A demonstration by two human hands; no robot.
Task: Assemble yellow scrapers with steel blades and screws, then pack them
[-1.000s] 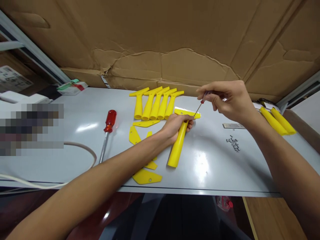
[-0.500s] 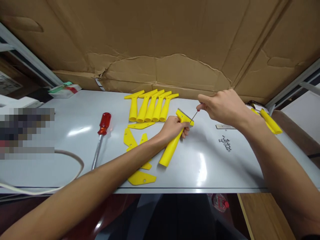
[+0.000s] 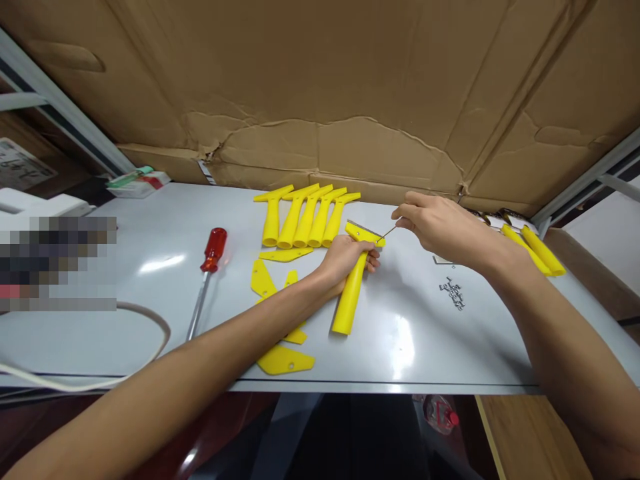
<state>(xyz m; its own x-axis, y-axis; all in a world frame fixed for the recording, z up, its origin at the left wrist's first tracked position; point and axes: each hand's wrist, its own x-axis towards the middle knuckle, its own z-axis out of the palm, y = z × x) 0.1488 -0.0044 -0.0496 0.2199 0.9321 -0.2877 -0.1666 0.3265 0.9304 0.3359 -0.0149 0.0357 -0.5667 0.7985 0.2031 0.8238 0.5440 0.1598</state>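
My left hand (image 3: 341,260) is wrapped around the neck of a yellow scraper (image 3: 350,300), whose head has a thin metal blade along its far edge. My right hand (image 3: 433,223) grips a small screwdriver (image 3: 387,233); its handle is mostly hidden by my fingers. The thin shaft slants down to the right end of the scraper head, its tip at a hole or screw there. Right of the scraper lie a pile of small screws (image 3: 454,295) and a flat metal piece (image 3: 442,260), partly covered by my right forearm.
Several yellow scraper handles (image 3: 287,220) stand in a row at the back. Flat yellow plates (image 3: 286,360) lie beside and under my left forearm. A large red-handled screwdriver (image 3: 214,250) is at the left, two yellow handles (image 3: 543,250) at the right. Cardboard (image 3: 350,73) walls the back.
The scraper has turned slightly, its handle end swinging right. My right hand has dropped a little, and the small screwdriver now slants more flatly. The view has shifted slightly.
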